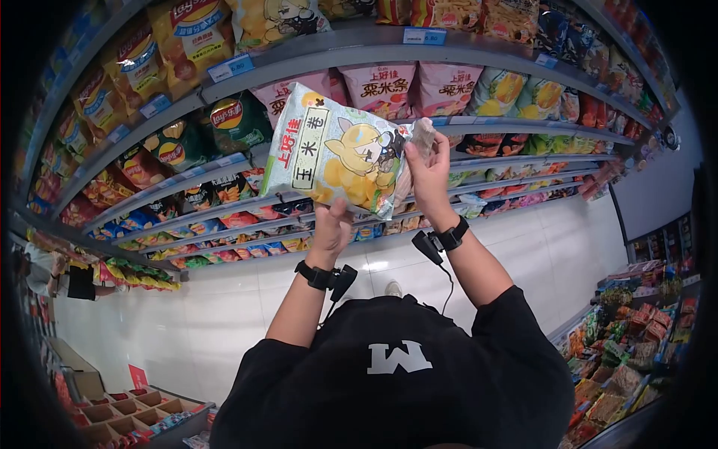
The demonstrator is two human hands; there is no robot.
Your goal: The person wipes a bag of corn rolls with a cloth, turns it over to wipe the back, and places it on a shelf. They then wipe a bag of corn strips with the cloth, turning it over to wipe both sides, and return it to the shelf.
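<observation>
Left hand (pixel 331 228) clamped on snack bag (pixel 340 153) below; right hand (pixel 430 168) clamped at side.

A shelf (pixel 583 129) holds pink bags (pixel 380 90), with dark green Lay's bags (pixel 238 118) left of them, green-and-yellow bags (pixel 497 91) right.

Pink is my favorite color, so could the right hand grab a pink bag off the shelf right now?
Probably not without letting go first: the right hand is busy gripping one end of the cartoon bag. The pink bags look close behind, though.
</observation>
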